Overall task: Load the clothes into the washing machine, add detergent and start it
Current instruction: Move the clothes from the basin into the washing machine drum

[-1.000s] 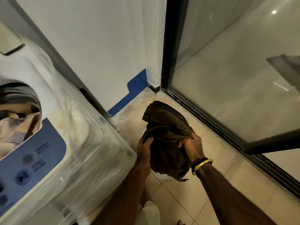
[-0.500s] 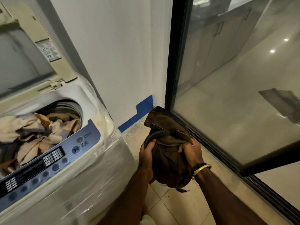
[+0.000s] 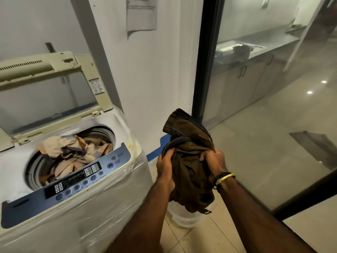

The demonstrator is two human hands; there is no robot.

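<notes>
A bunched dark brown garment [image 3: 189, 161] hangs in front of me, to the right of the washing machine. My left hand [image 3: 165, 170] grips its left side and my right hand [image 3: 213, 161] grips its right side. The top-loading white washing machine [image 3: 94, 207] stands at the left with its lid [image 3: 52, 84] raised. Its drum holds beige and patterned clothes [image 3: 71, 152]. A blue control panel [image 3: 76, 179] runs along its front edge.
A white bucket [image 3: 186, 216] stands on the tiled floor below the garment. A white wall is behind. A dark-framed glass door [image 3: 200, 70] closes off the right side, with a kitchen counter seen through it.
The view has lifted from the floor toward the machine, so the open drum and lid now show. Both hands have raised the brown garment higher, still gripping it.
</notes>
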